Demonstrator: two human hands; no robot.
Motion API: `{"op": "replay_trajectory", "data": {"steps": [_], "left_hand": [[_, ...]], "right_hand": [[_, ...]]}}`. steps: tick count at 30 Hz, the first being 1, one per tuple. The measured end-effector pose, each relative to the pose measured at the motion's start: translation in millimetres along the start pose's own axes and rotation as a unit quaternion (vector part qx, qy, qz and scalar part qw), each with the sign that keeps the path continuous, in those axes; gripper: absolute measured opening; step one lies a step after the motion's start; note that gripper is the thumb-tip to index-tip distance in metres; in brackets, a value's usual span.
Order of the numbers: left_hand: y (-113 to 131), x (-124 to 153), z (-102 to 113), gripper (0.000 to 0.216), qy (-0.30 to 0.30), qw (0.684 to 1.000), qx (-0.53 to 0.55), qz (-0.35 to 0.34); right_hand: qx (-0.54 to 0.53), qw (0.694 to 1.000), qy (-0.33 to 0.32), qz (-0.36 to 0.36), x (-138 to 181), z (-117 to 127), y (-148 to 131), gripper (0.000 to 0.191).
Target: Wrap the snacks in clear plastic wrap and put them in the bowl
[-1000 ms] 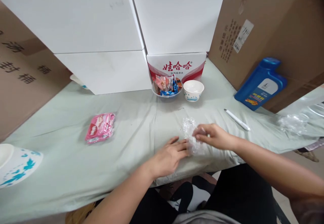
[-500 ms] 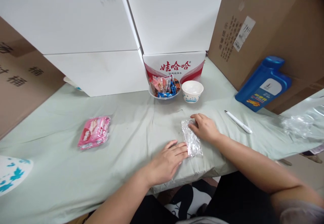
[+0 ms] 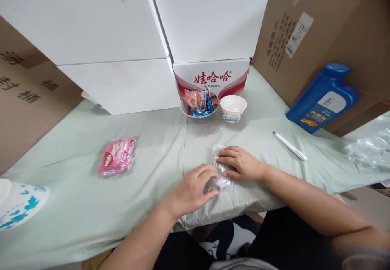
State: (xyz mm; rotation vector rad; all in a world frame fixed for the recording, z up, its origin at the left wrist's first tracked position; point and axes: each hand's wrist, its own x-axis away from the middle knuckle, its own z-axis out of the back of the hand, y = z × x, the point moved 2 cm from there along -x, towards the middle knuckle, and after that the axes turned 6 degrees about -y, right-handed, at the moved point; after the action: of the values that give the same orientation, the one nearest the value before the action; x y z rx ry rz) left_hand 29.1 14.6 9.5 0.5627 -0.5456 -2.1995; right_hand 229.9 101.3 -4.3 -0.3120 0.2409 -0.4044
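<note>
A crinkled clear plastic wrapper (image 3: 224, 181) lies on the cloth-covered table, partly hidden under my fingers. My right hand (image 3: 239, 163) rests over its right side, fingers stretched across it and pressing down. From the left, my left hand (image 3: 198, 186) touches the wrapper's edge with bent fingertips, its thumb held apart from the fingers. A white paper cup (image 3: 233, 109) with a blue print stands behind the wrapper. Beside the cup is a clear bowl (image 3: 201, 114) of several wrapped snacks.
A pink packet (image 3: 117, 156) lies at left, near a large white paper bucket (image 3: 24, 205). To the right are a white utility knife (image 3: 289, 145), a blue bottle (image 3: 323, 99) and crumpled clear plastic (image 3: 368, 148). White boxes (image 3: 115, 87) and a cardboard box (image 3: 319, 38) stand behind.
My right hand has shifted down and left, flattening over the wrapper. My left hand has bent its fingers and opened its thumb outward. The wrapper has become more bunched and moved left.
</note>
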Motion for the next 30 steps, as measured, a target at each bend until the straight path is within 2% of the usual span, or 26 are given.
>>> {"op": "replay_trajectory", "data": {"steps": [2,3,5,8,10,13,15,17,20,21,23,26,30], "left_hand": [[0.0,0.1,2.9,0.038,0.058,0.998,-0.037,0.005],[0.6,-0.4,3.4,0.041,0.065,0.996,-0.059,0.001],[1.8,-2.3,2.7,0.038,0.024,0.995,-0.092,-0.011],[2.4,-4.5,1.6,0.022,-0.054,0.993,-0.106,-0.025],[2.3,-5.0,1.7,0.011,-0.054,0.992,-0.112,-0.036],[1.9,-4.9,1.9,0.015,-0.008,0.994,-0.107,-0.034],[1.9,-4.6,2.4,0.017,0.028,0.996,-0.086,-0.015],[2.4,-4.4,3.2,0.019,0.047,0.997,-0.06,0.004],[2.9,-4.9,3.5,0.016,0.031,0.999,-0.029,0.013],[2.4,-5.0,3.2,0.016,0.021,0.999,-0.027,0.017],[-0.6,-4.8,1.6,0.033,0.005,0.999,-0.034,0.037],[-7.5,-2.4,-2.2,0.057,0.003,0.996,-0.023,0.082],[-13.0,1.5,-4.9,0.075,0.011,0.994,-0.001,0.113]], "right_hand": [[0.0,1.0,-0.021,0.005,-0.1,-2.1,-1.9,0.058],[-0.001,1.0,-0.028,0.006,-0.1,-2.9,-2.3,0.061],[-0.006,0.999,-0.039,0.007,-0.1,-4.3,-1.9,0.068],[-0.005,0.999,-0.052,0.012,0.6,-4.4,-0.4,0.081],[0.0,0.999,-0.05,0.017,1.5,-1.6,-1.2,0.085],[-0.01,0.999,0.001,0.042,2.0,5.9,-8.0,0.086],[-0.033,0.996,0.028,0.075,1.3,8.6,-15.1,0.081],[-0.057,0.993,0.019,0.099,-0.3,6.9,-20.6,0.064],[-0.086,0.992,-0.008,0.096,-1.8,1.8,-21.8,0.036],[-0.099,0.991,-0.009,0.09,-1.5,1.1,-20.6,0.034],[-0.126,0.989,-0.005,0.077,0.0,1.4,-17.6,0.032],[-0.163,0.986,0.003,0.031,2.3,2.1,-13.0,0.03],[-0.199,0.975,0.055,-0.077,-1.5,-2.5,-8.0,0.026]]}}
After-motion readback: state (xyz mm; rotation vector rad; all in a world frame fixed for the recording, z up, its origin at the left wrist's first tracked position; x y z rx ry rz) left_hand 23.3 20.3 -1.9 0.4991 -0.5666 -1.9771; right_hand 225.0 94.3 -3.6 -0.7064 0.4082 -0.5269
